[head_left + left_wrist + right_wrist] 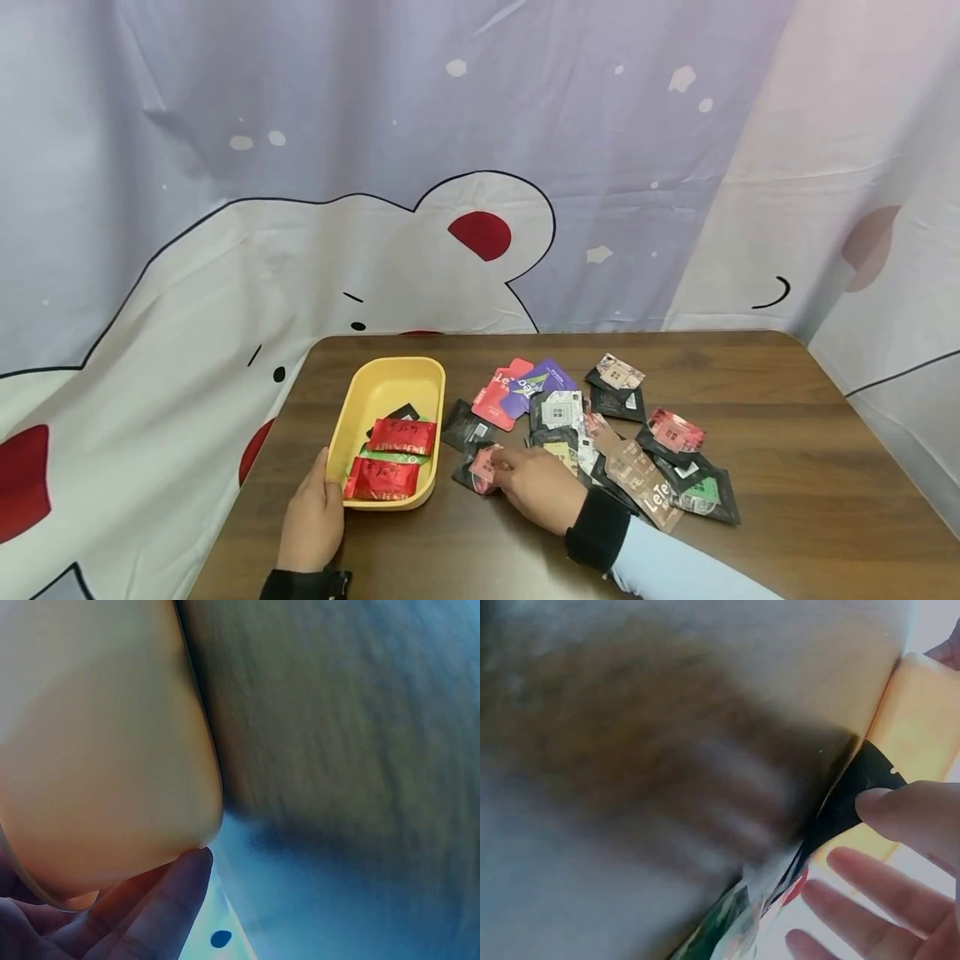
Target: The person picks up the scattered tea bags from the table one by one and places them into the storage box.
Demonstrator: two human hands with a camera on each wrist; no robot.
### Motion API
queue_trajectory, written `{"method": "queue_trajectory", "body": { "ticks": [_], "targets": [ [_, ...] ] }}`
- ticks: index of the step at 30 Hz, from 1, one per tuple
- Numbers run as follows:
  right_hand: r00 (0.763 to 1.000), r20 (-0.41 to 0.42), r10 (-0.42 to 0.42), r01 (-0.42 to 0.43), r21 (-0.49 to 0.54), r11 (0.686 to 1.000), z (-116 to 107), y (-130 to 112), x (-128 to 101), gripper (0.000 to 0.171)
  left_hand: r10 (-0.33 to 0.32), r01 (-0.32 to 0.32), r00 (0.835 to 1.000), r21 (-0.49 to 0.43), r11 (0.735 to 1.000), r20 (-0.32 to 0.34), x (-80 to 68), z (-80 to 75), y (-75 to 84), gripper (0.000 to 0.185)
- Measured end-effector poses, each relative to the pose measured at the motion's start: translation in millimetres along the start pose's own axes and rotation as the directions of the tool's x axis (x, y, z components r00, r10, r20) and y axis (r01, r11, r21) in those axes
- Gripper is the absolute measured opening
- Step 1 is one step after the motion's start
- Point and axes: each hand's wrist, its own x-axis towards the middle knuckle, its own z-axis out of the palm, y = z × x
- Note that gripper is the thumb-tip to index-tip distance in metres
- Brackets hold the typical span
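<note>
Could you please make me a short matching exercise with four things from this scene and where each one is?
Column one:
1. left hand
2. right hand
3. two red packets
4. purple packet

Column two:
A. inside the yellow container
B. partly over a coral-red packet
C. at a black packet with a pink label
D. at the yellow container's side

Right pairs: 1-D, 2-C, 3-A, 4-B.
</note>
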Motion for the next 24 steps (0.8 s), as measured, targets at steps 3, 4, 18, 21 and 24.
{"method": "queue_trajectory", "body": {
  "ticks": [3, 4, 18, 21, 24],
  "targets": [
    [0.999, -0.028, -0.023, 0.024, 0.028, 0.999, 0, 2, -1, 0.007, -0.009, 0.009, 1.000, -0.003, 1.000, 0.003, -0.6, 1.1, -0.8, 0.058],
    [0.999, -0.032, -0.018, 0.020, 0.043, 0.999, -1, 3, -1, 0.007, -0.014, 0.014, 1.000, -0.005, 1.000, 0.007, -0.8, 1.5, -0.9, 0.058],
    [0.966, -0.249, 0.072, -0.035, 0.153, 0.988, -39, 13, 30, 0.018, -0.025, 0.025, 1.000, -0.010, 1.000, 0.014, -0.4, 1.5, 0.7, 0.058],
    [0.957, -0.284, 0.065, -0.017, 0.169, 0.985, -48, 10, 45, 0.019, -0.025, 0.025, 1.000, -0.010, 1.000, 0.013, -0.4, 1.2, 0.8, 0.058],
    [0.952, -0.304, 0.033, 0.022, 0.176, 0.984, -54, 2, 63, 0.018, -0.022, 0.023, 1.000, -0.013, 1.000, 0.010, -0.5, 0.8, -0.2, 0.058]
  ]
}}
